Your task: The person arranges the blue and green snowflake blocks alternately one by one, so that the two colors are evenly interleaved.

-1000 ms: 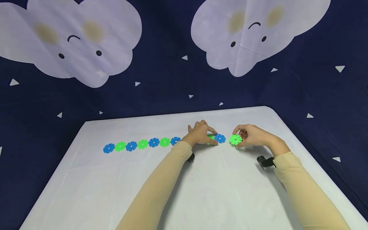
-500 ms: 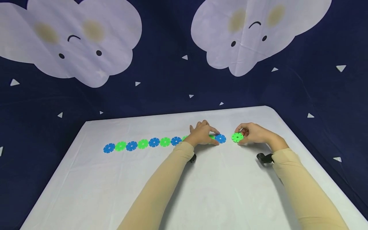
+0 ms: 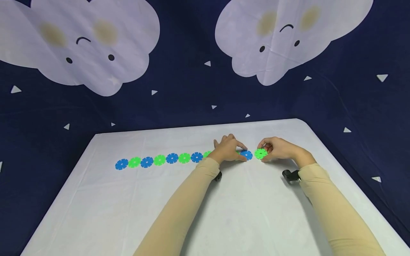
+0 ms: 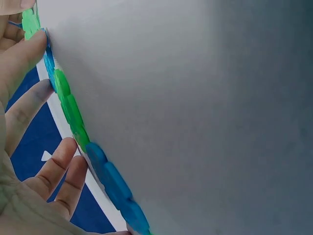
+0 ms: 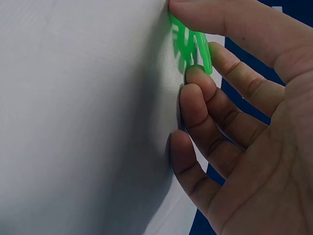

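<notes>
A row of slotted snowflake discs, alternating blue and green, lies across the table. My left hand (image 3: pixel 228 148) reaches over part of the row and hides some discs. Its thumb and index finger hold the blue disc at the right end (image 3: pixel 246 155) by opposite edges, while the other fingers spread out behind. Just to the right, my right hand (image 3: pixel 278 148) pinches a green disc (image 3: pixel 261 154) between thumb and fingers. In the right wrist view that green disc (image 5: pixel 205 54) is tilted up off the table. A narrow gap separates it from the blue end disc.
The white table (image 3: pixel 230 213) has its far edge a short way behind the row. Beyond it hangs a dark blue cloth (image 3: pixel 182 110) with clouds and small triangles. A black wrist mount (image 3: pixel 289 175) juts out below the right hand.
The green disc in the right hand shifts slightly right, then back left, closer to the blue end disc. The left hand edges slightly right and stays at the blue end disc.
</notes>
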### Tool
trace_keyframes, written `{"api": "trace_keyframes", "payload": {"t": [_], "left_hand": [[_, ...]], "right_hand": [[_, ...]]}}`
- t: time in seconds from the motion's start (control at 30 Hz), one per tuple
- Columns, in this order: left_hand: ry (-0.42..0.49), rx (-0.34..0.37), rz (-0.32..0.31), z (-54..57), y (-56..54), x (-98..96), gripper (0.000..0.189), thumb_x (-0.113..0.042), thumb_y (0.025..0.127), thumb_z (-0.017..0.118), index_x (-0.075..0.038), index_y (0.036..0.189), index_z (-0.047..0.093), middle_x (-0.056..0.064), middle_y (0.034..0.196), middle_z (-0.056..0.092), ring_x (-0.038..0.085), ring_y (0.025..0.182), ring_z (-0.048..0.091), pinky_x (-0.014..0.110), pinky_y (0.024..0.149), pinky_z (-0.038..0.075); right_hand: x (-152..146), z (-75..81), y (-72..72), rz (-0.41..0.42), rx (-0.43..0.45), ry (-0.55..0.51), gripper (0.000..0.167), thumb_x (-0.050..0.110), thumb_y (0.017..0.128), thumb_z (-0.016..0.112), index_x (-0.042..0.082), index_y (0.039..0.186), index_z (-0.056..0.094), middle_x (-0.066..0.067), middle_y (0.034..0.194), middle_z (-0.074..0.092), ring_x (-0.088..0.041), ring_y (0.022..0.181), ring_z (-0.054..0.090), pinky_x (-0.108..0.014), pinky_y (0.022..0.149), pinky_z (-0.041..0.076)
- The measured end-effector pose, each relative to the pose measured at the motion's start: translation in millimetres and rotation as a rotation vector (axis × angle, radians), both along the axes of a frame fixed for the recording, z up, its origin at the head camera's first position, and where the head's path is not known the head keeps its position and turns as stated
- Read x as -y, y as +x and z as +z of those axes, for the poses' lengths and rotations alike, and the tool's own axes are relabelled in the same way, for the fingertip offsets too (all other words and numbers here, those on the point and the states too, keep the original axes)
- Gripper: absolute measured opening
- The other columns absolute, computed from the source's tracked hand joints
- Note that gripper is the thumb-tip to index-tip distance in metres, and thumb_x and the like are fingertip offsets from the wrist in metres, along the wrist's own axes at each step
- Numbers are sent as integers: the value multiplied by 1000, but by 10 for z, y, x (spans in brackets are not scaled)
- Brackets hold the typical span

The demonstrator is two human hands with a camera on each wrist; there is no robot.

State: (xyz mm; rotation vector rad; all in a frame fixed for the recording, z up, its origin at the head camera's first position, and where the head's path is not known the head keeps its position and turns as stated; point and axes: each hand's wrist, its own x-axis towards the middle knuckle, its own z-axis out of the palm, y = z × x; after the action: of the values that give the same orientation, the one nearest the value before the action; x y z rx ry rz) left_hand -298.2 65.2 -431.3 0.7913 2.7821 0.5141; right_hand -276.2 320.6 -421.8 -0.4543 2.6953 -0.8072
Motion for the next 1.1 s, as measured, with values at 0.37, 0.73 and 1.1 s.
{"api": "trace_keyframes", "payload": {"t": [0.37, 0.73, 1.1], "left_hand": [[8, -1, 11, -10, 3, -3, 46, -52, 88, 88, -42, 131, 77, 5, 151, 56, 30, 142, 48, 82, 123, 22], [2, -4, 16, -11, 1, -13, 47, -52, 87, 88, -42, 132, 77, 5, 152, 57, 30, 142, 49, 82, 122, 23], [10, 10, -9, -19, -22, 33, 56, -54, 86, 88, -41, 138, 73, 6, 153, 56, 31, 142, 49, 81, 123, 23]], "right_hand": [[16, -25, -54, 13, -1, 22, 48, 20, 80, 93, 8, 121, 72, -7, 100, 68, -18, 88, 60, -31, 81, 51], [36, -21, -62, 24, 15, 12, 47, 19, 81, 92, 6, 122, 72, -9, 101, 68, -18, 89, 60, -30, 81, 51], [77, -36, -49, 21, 17, 25, 52, 20, 82, 93, 4, 126, 70, -6, 98, 62, -18, 88, 55, -30, 80, 48]]}}
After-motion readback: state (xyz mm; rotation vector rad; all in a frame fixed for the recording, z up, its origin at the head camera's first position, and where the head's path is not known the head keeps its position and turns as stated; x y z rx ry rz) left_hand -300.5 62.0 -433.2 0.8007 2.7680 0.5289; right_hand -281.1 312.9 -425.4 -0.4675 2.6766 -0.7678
